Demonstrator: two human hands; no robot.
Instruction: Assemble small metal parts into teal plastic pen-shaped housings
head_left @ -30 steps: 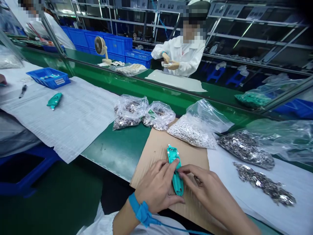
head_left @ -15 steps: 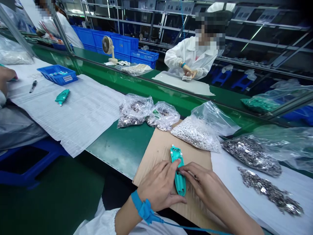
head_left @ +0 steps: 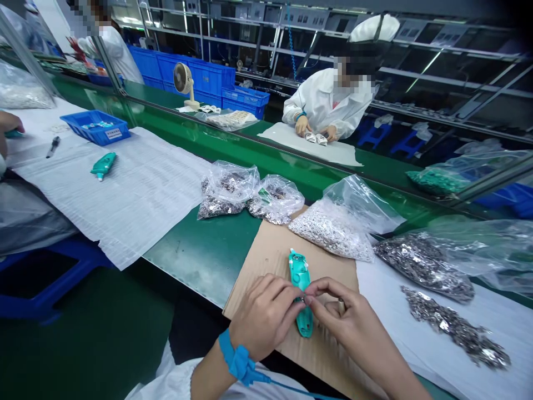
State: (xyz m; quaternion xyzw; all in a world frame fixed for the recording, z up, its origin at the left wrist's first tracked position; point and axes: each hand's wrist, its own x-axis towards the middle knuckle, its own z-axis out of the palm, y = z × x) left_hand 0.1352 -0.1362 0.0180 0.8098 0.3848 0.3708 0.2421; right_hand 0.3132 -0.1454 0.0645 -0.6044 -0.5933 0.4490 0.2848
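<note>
A teal plastic housing half (head_left: 300, 268) lies on the brown cardboard, its hollow inner side facing up and small white parts at its far end. Over its middle, the fingertips of my left hand (head_left: 266, 314) and my right hand (head_left: 343, 311) meet in a pinch. Between them shows a bit of a small metal piece (head_left: 303, 299), mostly hidden by the fingers. My left wrist wears a blue strap with a cord. To the right, a heap of loose shiny metal pieces (head_left: 456, 328) lies on white sheeting.
Behind the cardboard (head_left: 254, 266) stand a bag of small white parts (head_left: 328, 228) and bags of metal pieces (head_left: 222, 194). At left are a blue tray (head_left: 95, 128), another teal housing (head_left: 103, 165) and a black pen (head_left: 53, 147). A co-worker (head_left: 328, 105) handles white pieces across the barrier.
My left hand has let go of the housing's side, and its fingertips now meet those of my right hand above it. The co-worker's hands have moved apart, with white pieces between them.
</note>
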